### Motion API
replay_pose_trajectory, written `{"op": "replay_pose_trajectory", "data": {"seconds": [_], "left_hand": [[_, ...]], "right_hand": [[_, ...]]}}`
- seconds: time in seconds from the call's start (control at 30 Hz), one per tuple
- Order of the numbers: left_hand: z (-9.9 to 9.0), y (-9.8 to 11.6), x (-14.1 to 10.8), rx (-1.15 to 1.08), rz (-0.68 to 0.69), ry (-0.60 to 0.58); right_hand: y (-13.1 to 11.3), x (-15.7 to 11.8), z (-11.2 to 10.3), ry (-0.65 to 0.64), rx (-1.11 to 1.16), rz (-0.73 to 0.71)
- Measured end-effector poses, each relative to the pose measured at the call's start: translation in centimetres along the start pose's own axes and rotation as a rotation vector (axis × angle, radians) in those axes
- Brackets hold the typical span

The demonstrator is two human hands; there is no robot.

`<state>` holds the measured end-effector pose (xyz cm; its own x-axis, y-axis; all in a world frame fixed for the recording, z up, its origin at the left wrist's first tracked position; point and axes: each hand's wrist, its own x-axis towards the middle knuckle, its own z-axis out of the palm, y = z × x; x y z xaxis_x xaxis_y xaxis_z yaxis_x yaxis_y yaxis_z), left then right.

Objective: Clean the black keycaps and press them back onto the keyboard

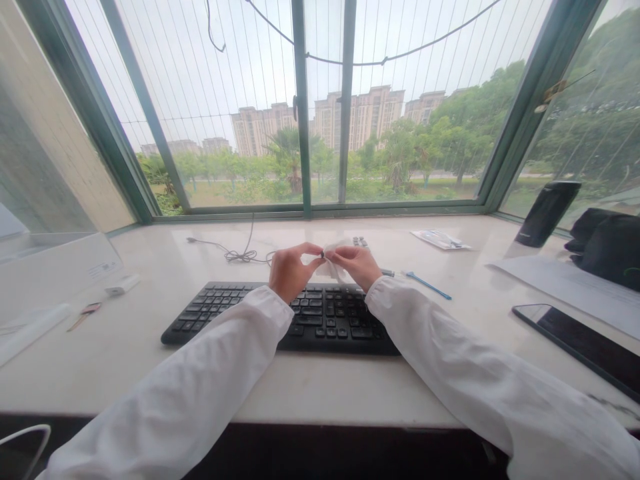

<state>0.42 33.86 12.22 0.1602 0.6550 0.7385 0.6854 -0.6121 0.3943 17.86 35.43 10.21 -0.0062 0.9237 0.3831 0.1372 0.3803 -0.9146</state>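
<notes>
A black keyboard lies on the white counter under my forearms. Above its back edge my two hands meet at the fingertips. My left hand pinches a small black piece that looks like a keycap. Closed around a thin white wipe, my right hand presses it against that piece. Several loose keycaps lie just behind my right hand. A blue thin tool rests to the right of the keyboard, and a grey one is partly hidden by my right wrist.
A coiled cable lies behind the keyboard. At left are a key, a white adapter and a clear box. On the right are a phone, paper, a packet, a black cylinder and a dark bag.
</notes>
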Motion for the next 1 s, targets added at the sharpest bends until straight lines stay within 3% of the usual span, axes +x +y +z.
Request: {"op": "replay_pose_trajectory", "data": {"seconds": [0.17, 0.37, 0.47, 0.6, 0.7, 0.83, 1.0], "left_hand": [[0.2, 0.1, 0.1, -0.196, -0.1, -0.053], [0.8, -0.2, 0.4, -0.674, -0.478, -0.324], [0.6, -0.1, 0.5, -0.814, -0.562, -0.385], [0.2, 0.3, 0.5, -0.865, -0.621, -0.438], [0.3, 0.2, 0.5, -0.855, -0.636, -0.422], [0.8, -0.4, 0.6, -0.779, -0.595, -0.3], [0.7, -0.7, 0.6, -0.475, -0.313, -0.105]], "right_hand": [[-0.1, 0.1, 0.1, 0.013, 0.111, -0.026], [-0.4, 0.3, -0.5, -0.101, 0.165, -0.059], [-0.4, 0.3, -0.7, -0.166, 0.17, -0.076], [-0.1, 0.4, -0.3, -0.067, 0.202, -0.08], [0.1, 0.3, 0.0, 0.014, 0.222, -0.07], [-0.1, 0.0, 0.2, 0.006, 0.202, -0.056], [-0.4, -0.2, 0.3, -0.023, 0.176, 0.006]]}}
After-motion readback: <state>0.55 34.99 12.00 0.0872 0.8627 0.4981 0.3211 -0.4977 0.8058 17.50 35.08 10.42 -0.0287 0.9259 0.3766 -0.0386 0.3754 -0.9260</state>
